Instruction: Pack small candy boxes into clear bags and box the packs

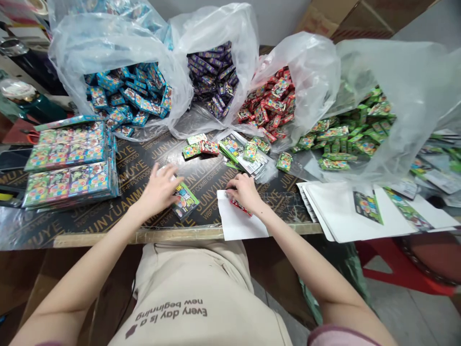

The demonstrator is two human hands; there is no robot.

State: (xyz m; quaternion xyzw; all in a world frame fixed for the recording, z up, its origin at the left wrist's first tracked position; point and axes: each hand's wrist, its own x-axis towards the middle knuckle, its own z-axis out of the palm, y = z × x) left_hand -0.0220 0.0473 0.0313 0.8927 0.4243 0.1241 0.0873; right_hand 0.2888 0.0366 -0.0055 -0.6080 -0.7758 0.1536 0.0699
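Observation:
My left hand (pixel 158 188) has its fingers spread, touching the upper left edge of a flat green and black printed packet (pixel 185 201) on the dark table. My right hand (pixel 243 192) is closed around a small red box (pixel 239 206), which rests on a white sheet (pixel 237 226) at the table's front edge. Part of the red box is hidden under the fingers. Beyond my hands lie a loose red box (pixel 209 147) and a green box (pixel 191 151), with more green boxes on a pile of printed cards (pixel 252 164).
Clear bags of blue (pixel 137 91), purple (pixel 212 72), red (pixel 272 103) and green boxes (pixel 360 129) line the back. Stacked wrapped packs (pixel 72 168) stand at left, near bottles. White sheets (pixel 331 211) overhang the front edge at right, above a red stool (pixel 414 269).

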